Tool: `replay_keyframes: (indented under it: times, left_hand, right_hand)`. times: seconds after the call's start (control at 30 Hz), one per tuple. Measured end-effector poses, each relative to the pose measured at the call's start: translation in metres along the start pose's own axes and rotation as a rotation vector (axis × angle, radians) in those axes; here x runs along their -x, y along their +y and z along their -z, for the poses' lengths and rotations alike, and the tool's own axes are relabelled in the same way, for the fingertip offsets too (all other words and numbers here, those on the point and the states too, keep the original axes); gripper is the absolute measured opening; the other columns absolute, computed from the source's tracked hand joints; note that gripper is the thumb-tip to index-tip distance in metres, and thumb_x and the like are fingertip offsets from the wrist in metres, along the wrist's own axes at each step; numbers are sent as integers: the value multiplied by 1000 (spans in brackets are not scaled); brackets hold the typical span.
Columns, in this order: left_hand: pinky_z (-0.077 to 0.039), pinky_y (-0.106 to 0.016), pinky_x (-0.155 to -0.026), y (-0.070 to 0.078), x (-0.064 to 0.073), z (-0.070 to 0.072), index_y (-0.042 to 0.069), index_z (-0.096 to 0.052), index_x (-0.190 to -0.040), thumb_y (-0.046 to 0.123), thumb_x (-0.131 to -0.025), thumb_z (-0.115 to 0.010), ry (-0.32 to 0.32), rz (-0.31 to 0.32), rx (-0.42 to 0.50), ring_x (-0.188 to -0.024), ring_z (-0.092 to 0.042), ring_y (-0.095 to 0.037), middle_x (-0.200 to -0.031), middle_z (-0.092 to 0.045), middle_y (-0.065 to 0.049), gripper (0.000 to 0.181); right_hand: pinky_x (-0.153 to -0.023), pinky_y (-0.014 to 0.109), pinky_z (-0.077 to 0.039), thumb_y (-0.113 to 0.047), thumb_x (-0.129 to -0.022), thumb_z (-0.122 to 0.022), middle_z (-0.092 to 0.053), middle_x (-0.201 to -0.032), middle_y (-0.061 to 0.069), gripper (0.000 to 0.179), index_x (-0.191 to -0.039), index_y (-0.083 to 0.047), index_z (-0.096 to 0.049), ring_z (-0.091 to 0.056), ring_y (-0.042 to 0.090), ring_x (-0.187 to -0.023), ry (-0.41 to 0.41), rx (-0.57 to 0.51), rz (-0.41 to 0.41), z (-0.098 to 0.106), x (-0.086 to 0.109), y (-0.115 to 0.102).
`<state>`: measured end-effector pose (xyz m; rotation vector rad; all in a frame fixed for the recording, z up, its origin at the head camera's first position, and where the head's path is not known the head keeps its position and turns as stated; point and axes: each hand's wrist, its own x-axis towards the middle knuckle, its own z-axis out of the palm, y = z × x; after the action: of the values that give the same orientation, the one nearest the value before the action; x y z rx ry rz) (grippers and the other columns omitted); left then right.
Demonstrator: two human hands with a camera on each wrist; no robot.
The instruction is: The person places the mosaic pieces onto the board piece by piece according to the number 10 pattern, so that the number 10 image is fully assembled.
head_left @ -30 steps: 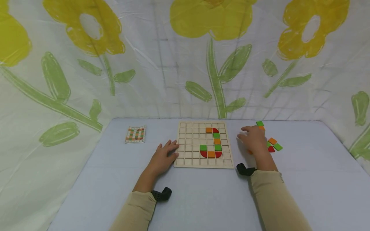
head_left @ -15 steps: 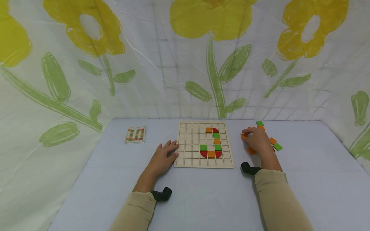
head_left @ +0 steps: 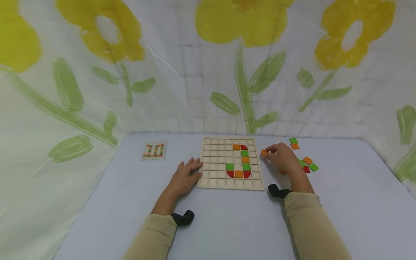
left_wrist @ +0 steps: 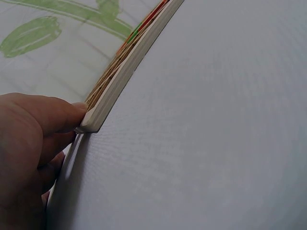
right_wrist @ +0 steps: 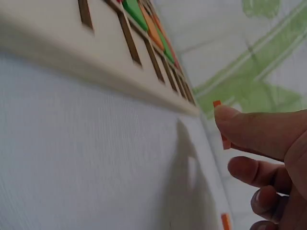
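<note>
An orange square tile (head_left: 264,152) is pinched between the thumb and fingers of my right hand (head_left: 284,159), just off the right edge of the wooden grid board (head_left: 211,183). In the right wrist view the tile (right_wrist: 226,142) stands nearly edge-on at the thumb tip. Red, orange and green tiles fill several squares in the right half of the board, among them rounded red corner pieces. My left hand (head_left: 183,177) lies at the board's left edge with its fingers spread; in the left wrist view its thumb (left_wrist: 72,114) touches the rim near a corner.
Behind and beside the right hand lie several loose tiles, including a green tile (head_left: 293,140) at the back and a red tile (head_left: 306,169). A small patterned card (head_left: 154,151) is at the back left. A flower-printed cloth (head_left: 182,97) hangs behind the table.
My right hand has picked up an orange tile from the loose ones and carried it left toward the board. The left hand stays at the board's edge.
</note>
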<state>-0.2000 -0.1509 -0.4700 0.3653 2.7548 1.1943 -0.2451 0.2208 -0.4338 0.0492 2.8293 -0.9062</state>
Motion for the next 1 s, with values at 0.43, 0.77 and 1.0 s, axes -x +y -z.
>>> replay_keyframes:
  times: [0.43,0.77,1.0]
  left_hand:
    - [-5,-43,-127,-1,-3,-14,16,-58,-139,27,-98,-61,-9,-12,-4,-149,-26,-17,-153,-42,6,42]
    - [-5,-43,-127,1,-3,-6,15,-57,-139,26,-98,-61,2,-34,-27,-149,-26,-18,-153,-42,5,42]
    - [-6,-45,-126,-2,-1,0,15,-58,-138,25,-97,-62,12,-13,-30,-149,-27,-20,-153,-43,4,43]
  right_hand:
    - [-73,34,-52,-32,-91,-71,-64,-102,7,38,-120,-7,-70,-56,21,-88,-112,19,285,-55,-3,-68]
    - [-82,41,-55,-27,-93,-68,-68,-111,10,30,-117,-8,-72,-61,25,-97,-94,51,287,-59,-5,-81]
    - [-84,41,-56,-25,-94,-67,-71,-114,9,26,-116,-13,-74,-63,26,-102,-94,71,273,-61,-10,-85]
